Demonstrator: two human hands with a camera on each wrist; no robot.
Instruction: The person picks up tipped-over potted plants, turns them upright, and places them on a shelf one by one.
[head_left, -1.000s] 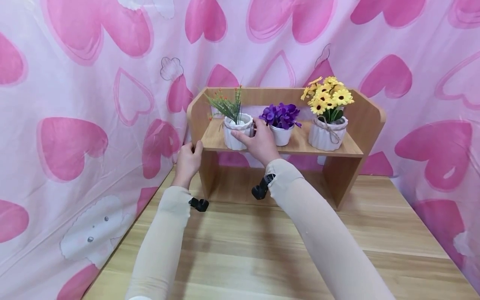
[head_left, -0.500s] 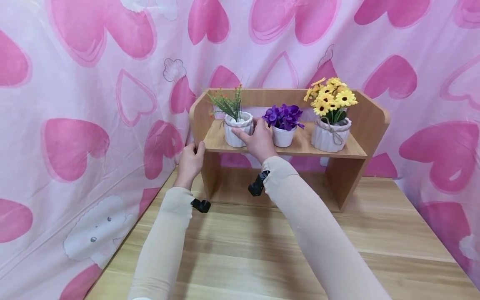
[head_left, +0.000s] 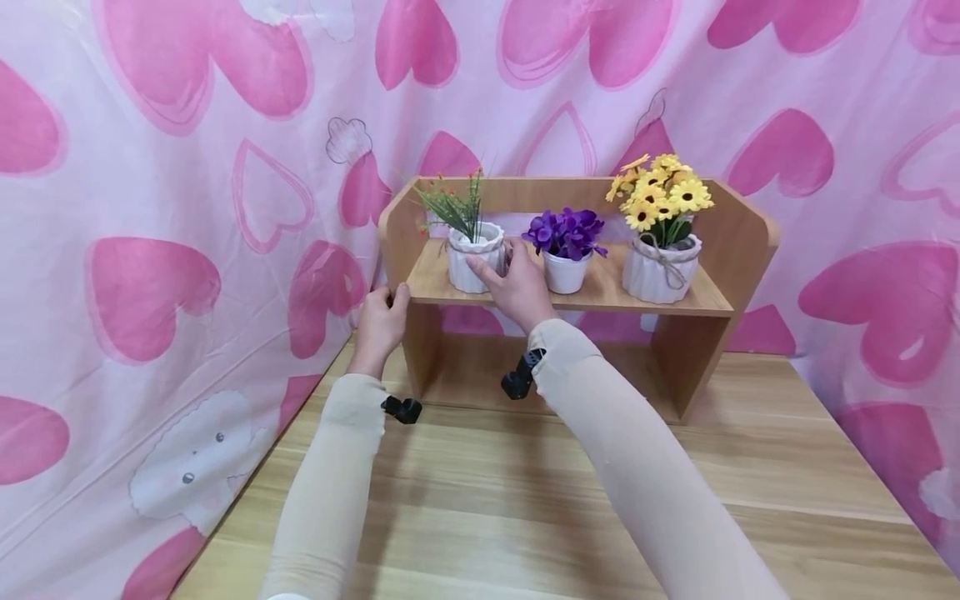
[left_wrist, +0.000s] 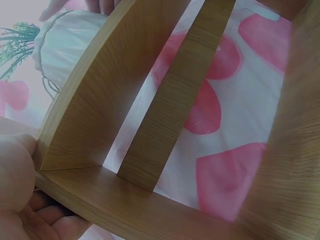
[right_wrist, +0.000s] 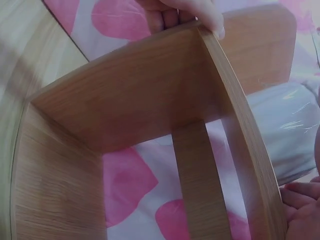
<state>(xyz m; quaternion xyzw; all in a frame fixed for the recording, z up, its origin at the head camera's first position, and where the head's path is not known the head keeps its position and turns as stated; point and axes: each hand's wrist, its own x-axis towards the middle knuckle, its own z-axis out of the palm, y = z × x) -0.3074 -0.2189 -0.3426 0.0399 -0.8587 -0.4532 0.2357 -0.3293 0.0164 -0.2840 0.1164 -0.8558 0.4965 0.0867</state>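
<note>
In the head view, my right hand (head_left: 525,287) holds the right side of a white fluted flowerpot (head_left: 468,271), thumb across its front. Thin green grass with tiny orange blooms (head_left: 463,215) leans left out of it. The pot stands upright at the left end of the wooden shelf's upper board (head_left: 423,275). My left hand (head_left: 381,329) grips the front edge of the shelf's left side panel (head_left: 396,233), thumb on top. In the left wrist view, its fingers (left_wrist: 70,226) curl behind that panel. The right wrist view shows the pot (right_wrist: 282,127) beside my right fingers (right_wrist: 300,195).
A small white pot of purple flowers (head_left: 566,273) stands just right of my right hand. Farther right is a white pot (head_left: 656,275) tied with twine, with yellow daisies (head_left: 660,193). The shelf rests on a wooden table (head_left: 480,500) before a pink heart-print curtain (head_left: 187,317).
The grass pot has shifted slightly back from the board's front edge, with my right hand on it. My left hand keeps its hold on the side panel. The head view has shifted slightly.
</note>
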